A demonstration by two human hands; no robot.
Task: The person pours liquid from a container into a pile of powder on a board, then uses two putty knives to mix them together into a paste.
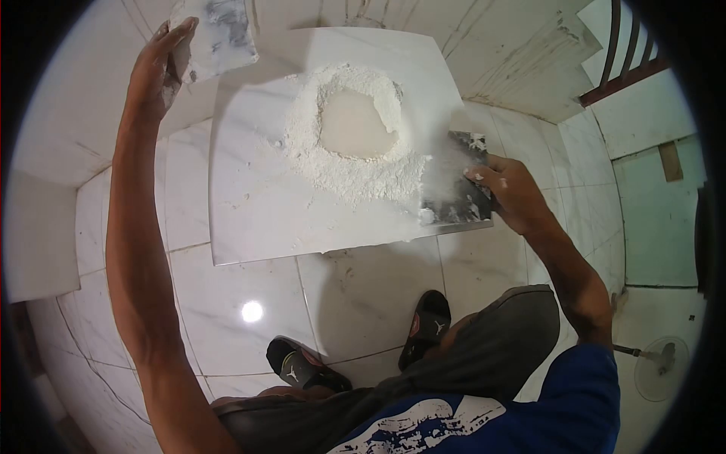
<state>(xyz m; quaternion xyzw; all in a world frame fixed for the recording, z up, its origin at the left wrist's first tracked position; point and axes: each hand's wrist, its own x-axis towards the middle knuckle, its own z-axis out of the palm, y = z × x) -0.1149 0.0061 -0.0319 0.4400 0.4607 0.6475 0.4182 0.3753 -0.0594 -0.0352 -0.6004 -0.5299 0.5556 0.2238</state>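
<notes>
Shiny white marble floor (227,303) all around, with pale grey lines between the tiles. At the bottom of the frame, a blue shirt with white print (484,416) and dark grey shorts (484,356). Just above, two black slippers with small white marks (302,367) flat on the floor. In the middle, a loose square white marble tile (249,219) lying on the floor. On the tile, a ring-shaped heap of white powder (355,159) with a smooth pale dip inside. At the middle right, right hand (508,195) with fingers wrapped tight around a flat grey metal scraper (461,185), its edge touching the powder. At the upper left, left hand (157,72) raised high, fingers pinching a flat scraper smeared with white paste (215,32).
</notes>
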